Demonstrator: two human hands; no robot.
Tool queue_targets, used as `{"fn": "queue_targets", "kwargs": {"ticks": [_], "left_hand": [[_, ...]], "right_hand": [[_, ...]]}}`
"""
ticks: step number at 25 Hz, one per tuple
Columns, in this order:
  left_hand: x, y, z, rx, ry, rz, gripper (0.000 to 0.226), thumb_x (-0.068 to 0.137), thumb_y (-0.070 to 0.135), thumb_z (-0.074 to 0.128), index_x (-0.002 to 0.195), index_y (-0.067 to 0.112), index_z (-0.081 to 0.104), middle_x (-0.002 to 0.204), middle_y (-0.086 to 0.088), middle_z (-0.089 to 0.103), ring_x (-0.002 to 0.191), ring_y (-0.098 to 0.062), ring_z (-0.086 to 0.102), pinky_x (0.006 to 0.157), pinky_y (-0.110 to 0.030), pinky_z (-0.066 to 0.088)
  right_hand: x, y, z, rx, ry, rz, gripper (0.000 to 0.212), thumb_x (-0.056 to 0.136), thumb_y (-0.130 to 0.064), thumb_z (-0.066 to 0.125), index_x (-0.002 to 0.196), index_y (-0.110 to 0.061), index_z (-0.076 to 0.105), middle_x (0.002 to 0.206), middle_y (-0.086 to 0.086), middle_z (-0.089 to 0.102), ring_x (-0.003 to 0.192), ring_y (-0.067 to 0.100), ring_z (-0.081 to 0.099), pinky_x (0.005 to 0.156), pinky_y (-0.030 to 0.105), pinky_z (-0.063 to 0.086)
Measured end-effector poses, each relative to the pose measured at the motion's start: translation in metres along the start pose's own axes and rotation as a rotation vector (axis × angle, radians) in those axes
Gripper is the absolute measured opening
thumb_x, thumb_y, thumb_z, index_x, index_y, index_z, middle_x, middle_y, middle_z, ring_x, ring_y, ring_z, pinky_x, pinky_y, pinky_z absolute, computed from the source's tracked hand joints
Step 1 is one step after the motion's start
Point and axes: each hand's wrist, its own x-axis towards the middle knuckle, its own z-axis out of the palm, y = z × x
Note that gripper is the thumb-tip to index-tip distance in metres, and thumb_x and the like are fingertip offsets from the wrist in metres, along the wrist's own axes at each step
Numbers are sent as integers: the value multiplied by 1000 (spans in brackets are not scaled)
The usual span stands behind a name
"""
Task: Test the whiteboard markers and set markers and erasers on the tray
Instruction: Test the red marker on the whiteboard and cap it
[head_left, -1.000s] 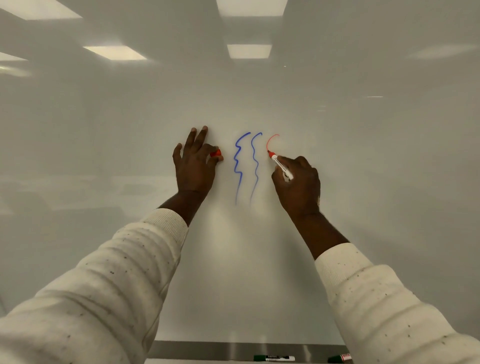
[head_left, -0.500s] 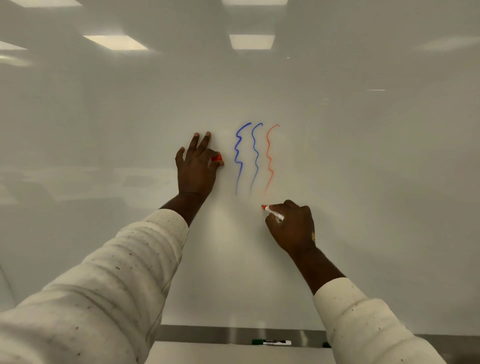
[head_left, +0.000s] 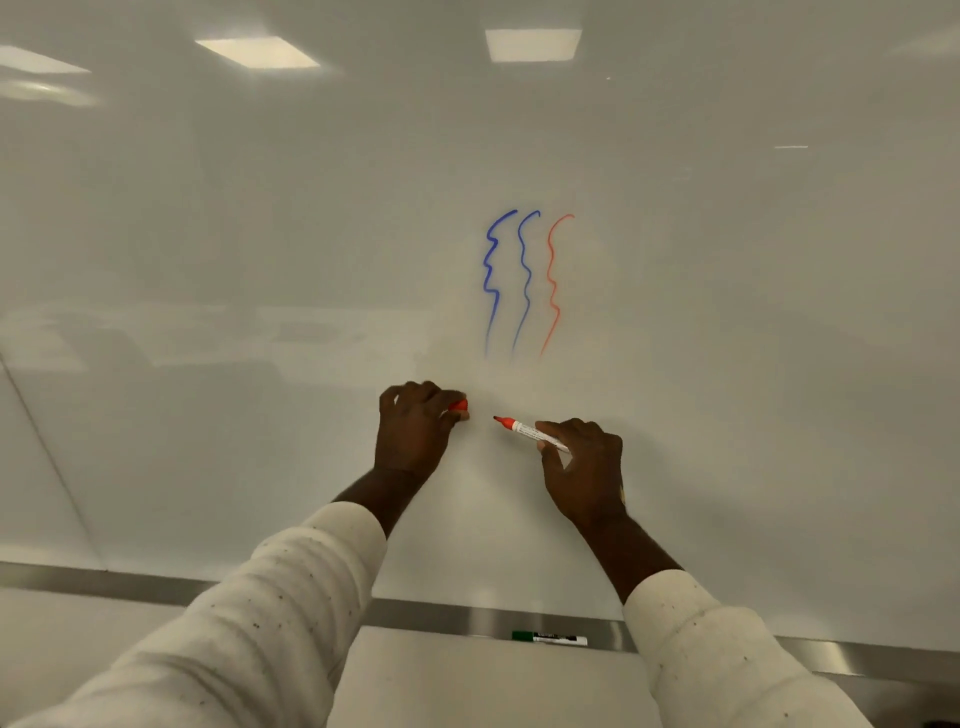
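Red marker (head_left: 532, 434) in R hand (head_left: 587, 473) pinch, uncapped tip near red cap (head_left: 459, 406) in curled L hand (head_left: 413, 431)

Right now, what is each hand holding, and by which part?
The right hand grips the red marker round its back end; the left hand pinches the red cap.

Cap (head_left: 458, 405) just left of marker (head_left: 530, 432)
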Motion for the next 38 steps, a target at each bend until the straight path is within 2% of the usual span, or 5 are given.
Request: {"fn": "queue_targets", "kwargs": {"ticks": [4,21,24,30,38], "left_hand": [[-41,4,6,-22,-87,-36,16,85,32,71,100,27,72,87,8,64,82,-19,59,84,-38,41],[-159,2,-5,75,-306,-170,16,88,36,66,100,26,70,85,8,62,81,-16,57,83,-35,39],[-171,-23,-1,73,-341,-177,15,88,35,67,99,26,70,84,7,62,80,-16,57,82,-35,38],[-185,-91,7,70,-481,-107,8,85,28,71,93,26,72,77,5,61,71,-19,59,83,-34,37],[-206,-214,18,-3,-614,-207,11,92,24,63,98,26,71,83,3,61,74,-18,56,86,-30,32]], "right_hand": [[-27,9,11,23,-92,31,29,83,-23,66,110,-31,70,97,-13,67,92,14,58,80,33,34],[-100,-20,60,200,-334,4,28,83,-15,71,107,-30,69,100,-13,66,97,12,56,86,31,34],[-108,-26,82,175,-396,-8,27,82,-17,73,106,-30,69,99,-13,67,98,12,57,87,34,37],[-123,-53,141,132,-480,46,27,80,-13,74,101,-29,72,93,-11,70,95,13,58,84,29,27],[-133,-118,259,100,-580,183,28,78,-7,73,98,-27,73,91,-9,70,93,18,58,80,29,25]]}}
